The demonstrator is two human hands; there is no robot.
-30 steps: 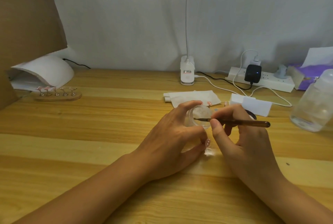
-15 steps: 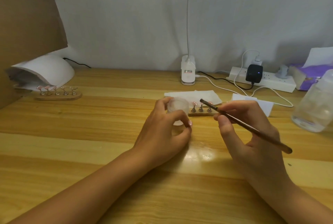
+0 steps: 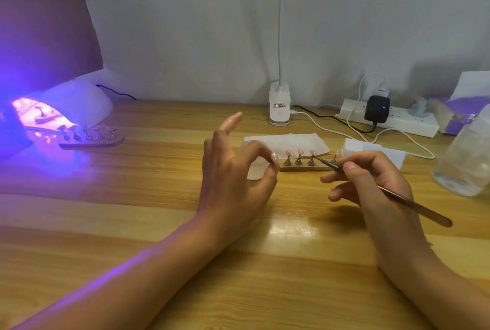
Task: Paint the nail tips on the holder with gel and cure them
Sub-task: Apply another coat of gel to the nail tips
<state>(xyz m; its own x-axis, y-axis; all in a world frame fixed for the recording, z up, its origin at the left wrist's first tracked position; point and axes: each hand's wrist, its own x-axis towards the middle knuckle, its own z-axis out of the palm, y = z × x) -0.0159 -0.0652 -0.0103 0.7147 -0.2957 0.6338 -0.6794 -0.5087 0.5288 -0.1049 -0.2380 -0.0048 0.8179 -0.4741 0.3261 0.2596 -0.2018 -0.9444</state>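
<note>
The brush (image 3: 411, 202) is pinched low by the right hand (image 3: 376, 186), likely for control. Grip of the left hand (image 3: 233, 183) on the jar (image 3: 255, 171) can't be told.

Wide bare table (image 3: 148, 197) between the glowing curing lamp (image 3: 77, 104) and the left hand (image 3: 233, 178). Right side's tighter: the brush (image 3: 413, 204) in the right hand (image 3: 371, 186) juts toward the clear bottle (image 3: 466, 162); power strip (image 3: 397, 122) lines the back.

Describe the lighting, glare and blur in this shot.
Head view: the curing lamp glows violet and tints the left of the table and the wall; a white glare patch sits on the wood near centre; the brush reads sharp, with no motion blur.
</note>
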